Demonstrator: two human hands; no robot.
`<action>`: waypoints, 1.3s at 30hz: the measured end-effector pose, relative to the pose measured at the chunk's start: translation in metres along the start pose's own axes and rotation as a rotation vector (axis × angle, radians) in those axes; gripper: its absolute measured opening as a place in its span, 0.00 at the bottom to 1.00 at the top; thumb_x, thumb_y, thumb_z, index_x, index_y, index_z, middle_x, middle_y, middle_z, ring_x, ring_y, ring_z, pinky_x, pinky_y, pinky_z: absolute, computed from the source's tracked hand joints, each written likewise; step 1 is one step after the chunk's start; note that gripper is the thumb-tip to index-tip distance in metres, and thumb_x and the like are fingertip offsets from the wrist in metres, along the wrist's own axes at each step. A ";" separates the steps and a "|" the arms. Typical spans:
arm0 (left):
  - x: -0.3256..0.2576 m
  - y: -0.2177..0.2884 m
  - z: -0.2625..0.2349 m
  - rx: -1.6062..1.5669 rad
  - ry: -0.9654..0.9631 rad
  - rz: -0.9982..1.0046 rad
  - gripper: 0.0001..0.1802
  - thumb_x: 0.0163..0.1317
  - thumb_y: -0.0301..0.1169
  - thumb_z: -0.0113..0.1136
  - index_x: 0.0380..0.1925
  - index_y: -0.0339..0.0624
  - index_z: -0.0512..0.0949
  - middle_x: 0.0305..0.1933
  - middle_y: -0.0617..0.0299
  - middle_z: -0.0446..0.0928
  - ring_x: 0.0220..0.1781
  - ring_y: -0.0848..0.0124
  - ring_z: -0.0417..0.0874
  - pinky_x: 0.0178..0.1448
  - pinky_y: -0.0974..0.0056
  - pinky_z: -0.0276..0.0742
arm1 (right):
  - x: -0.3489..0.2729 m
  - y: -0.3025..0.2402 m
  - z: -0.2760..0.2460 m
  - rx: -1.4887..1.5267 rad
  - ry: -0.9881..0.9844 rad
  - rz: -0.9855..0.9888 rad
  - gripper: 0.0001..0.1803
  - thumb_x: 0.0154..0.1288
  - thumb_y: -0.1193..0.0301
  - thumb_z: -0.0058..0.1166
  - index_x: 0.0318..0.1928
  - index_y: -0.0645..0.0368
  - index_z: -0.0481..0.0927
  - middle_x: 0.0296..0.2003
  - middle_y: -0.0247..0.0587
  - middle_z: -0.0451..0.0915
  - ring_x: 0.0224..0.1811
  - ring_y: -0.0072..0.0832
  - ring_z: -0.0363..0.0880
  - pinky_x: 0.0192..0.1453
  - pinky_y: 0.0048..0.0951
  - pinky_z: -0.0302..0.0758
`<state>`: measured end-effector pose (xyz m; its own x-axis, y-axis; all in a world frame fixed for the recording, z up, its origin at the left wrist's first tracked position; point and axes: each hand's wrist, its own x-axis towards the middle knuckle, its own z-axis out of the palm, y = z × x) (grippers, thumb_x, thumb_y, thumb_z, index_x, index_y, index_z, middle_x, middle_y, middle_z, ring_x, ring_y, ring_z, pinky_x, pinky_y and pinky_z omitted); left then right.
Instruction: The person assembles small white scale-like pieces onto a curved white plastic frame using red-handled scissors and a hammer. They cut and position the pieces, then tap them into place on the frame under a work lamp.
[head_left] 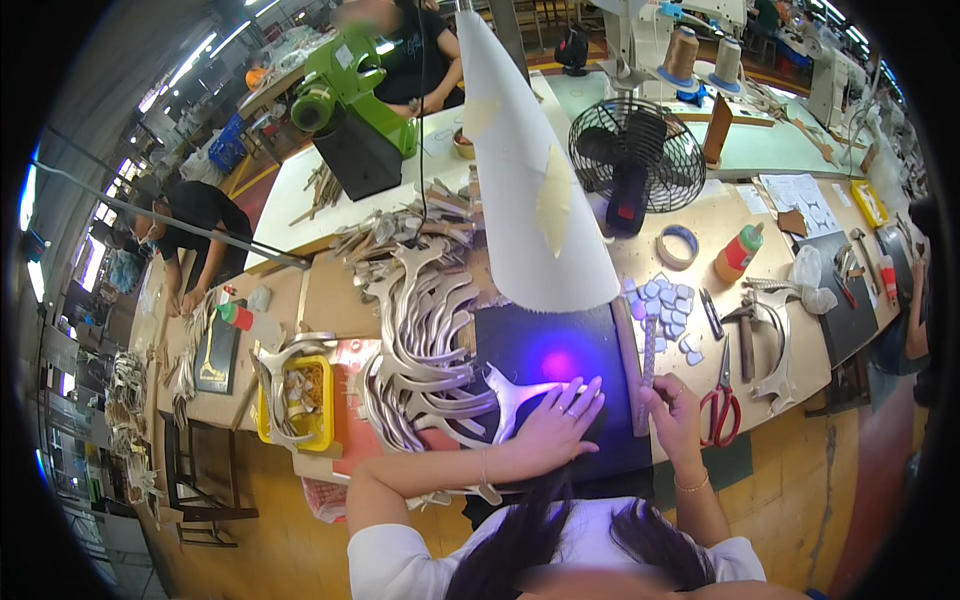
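My left hand (pixel 560 428) lies flat, fingers stretched out, over a pale Y-shaped leather strap piece (pixel 512 398) on a black mat (pixel 510 335). Part of that piece is hidden beneath the hand. A violet glow with a pink spot falls on the mat just beyond my fingertips. At the mat's right edge, my right hand (pixel 675 418) is closed in a pinch around the near end of a slim, patterned silvery-grey stick (pixel 648 350). Its exact kind is unclear. Beside it lies a long brown bar (pixel 627 360).
Curved leather pieces (pixel 415 340) are heaped left of the mat. A white paper cone (pixel 540 220) hangs overhead. Rightward lie grey patches (pixel 662 302), red-handled scissors (pixel 722 405), a hammer (pixel 746 335) and a glue bottle (pixel 738 254). A fan (pixel 637 155) stands behind; co-workers sit farther off.
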<state>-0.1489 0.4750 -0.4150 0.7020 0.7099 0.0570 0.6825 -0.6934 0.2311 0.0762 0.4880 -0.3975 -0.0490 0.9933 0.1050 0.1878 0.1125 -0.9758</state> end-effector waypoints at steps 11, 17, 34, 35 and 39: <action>-0.011 0.001 0.044 -0.038 0.061 -0.192 0.46 0.65 0.60 0.50 0.70 0.33 0.59 0.77 0.45 0.53 0.78 0.49 0.53 0.77 0.46 0.50 | 0.004 0.020 0.026 0.164 -0.126 0.196 0.09 0.71 0.72 0.57 0.44 0.66 0.80 0.39 0.36 0.82 0.36 0.16 0.79 0.41 0.21 0.79; -0.011 0.004 0.048 -0.013 0.031 -0.251 0.47 0.63 0.61 0.50 0.71 0.35 0.60 0.78 0.46 0.53 0.79 0.49 0.52 0.78 0.44 0.47 | 0.006 0.025 0.032 0.142 -0.136 0.185 0.10 0.70 0.71 0.58 0.45 0.67 0.80 0.39 0.36 0.83 0.37 0.17 0.79 0.42 0.22 0.80; -0.016 0.003 0.042 0.001 0.103 -0.241 0.45 0.62 0.59 0.55 0.70 0.38 0.63 0.75 0.47 0.58 0.76 0.49 0.57 0.74 0.41 0.53 | 0.003 0.034 0.035 0.199 -0.095 0.241 0.08 0.69 0.73 0.59 0.42 0.67 0.81 0.33 0.33 0.78 0.32 0.17 0.79 0.37 0.20 0.76; -0.017 0.003 0.042 0.004 0.105 -0.239 0.45 0.62 0.59 0.55 0.69 0.38 0.63 0.75 0.47 0.58 0.76 0.49 0.58 0.74 0.41 0.53 | 0.003 0.035 0.034 0.190 -0.094 0.255 0.08 0.69 0.73 0.59 0.42 0.67 0.81 0.33 0.33 0.78 0.32 0.17 0.79 0.37 0.20 0.76; -0.019 0.003 0.042 0.008 0.085 -0.247 0.45 0.62 0.60 0.55 0.69 0.37 0.63 0.76 0.49 0.57 0.77 0.50 0.56 0.76 0.41 0.51 | 0.002 0.033 0.034 0.174 -0.105 0.241 0.09 0.69 0.73 0.59 0.43 0.67 0.82 0.33 0.33 0.79 0.32 0.17 0.79 0.37 0.20 0.76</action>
<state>-0.1516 0.4547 -0.4560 0.4946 0.8653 0.0814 0.8328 -0.4986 0.2405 0.0490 0.4930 -0.4359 -0.1261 0.9814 -0.1446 0.0357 -0.1412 -0.9893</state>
